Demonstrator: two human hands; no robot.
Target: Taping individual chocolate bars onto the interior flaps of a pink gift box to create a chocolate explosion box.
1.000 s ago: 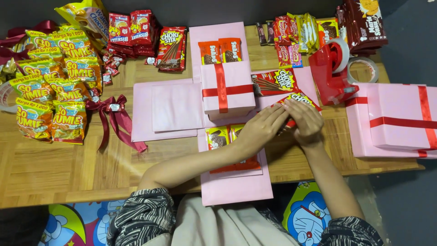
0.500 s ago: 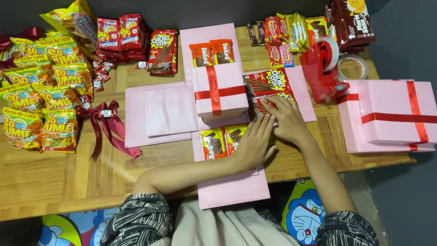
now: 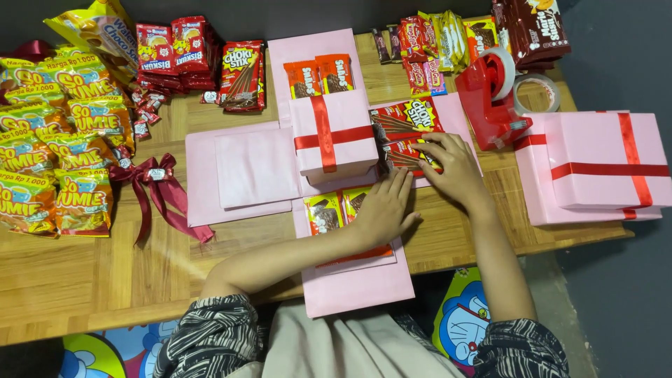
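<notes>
Head view, looking straight down: nearest the person, at six o'clock, a pink flap (image 3: 357,283) of the unfolded box hangs over the edge of the wooden bench (image 3: 91,280). On it rests the left hand (image 3: 381,210), flat with fingers spread, its grip apart and clamped on nothing; it presses beside two brown snack packets (image 3: 334,210) lying on that flap. Just past it, at about two o'clock from the left hand, the right hand (image 3: 455,168) lies on the right-hand pink flap (image 3: 458,115), fingers loosely curled over a red chocolate-stick packet (image 3: 406,155); its fingertips touch the packet, the grip apart rather than closed around it. A second red stick packet (image 3: 409,115) lies just beyond, touching the first.

In the centre, at twelve o'clock from the left hand, stands a small pink box with red ribbon (image 3: 334,136). The left pink flap (image 3: 238,171) lies at nine o'clock, bearing a paler pink sheet. A dark red bow (image 3: 150,178) lies farther out at nine o'clock, and beyond it a stack of yellow-green snack bags (image 3: 49,147).

At three o'clock sit two pink ribboned gift boxes (image 3: 602,164), near a red tape dispenser (image 3: 490,101) and a loose roll of clear tape (image 3: 537,91). Farthest, at twelve o'clock, the far flap holds two orange packets (image 3: 318,75), with red biscuit packets (image 3: 171,49) along the back edge.
</notes>
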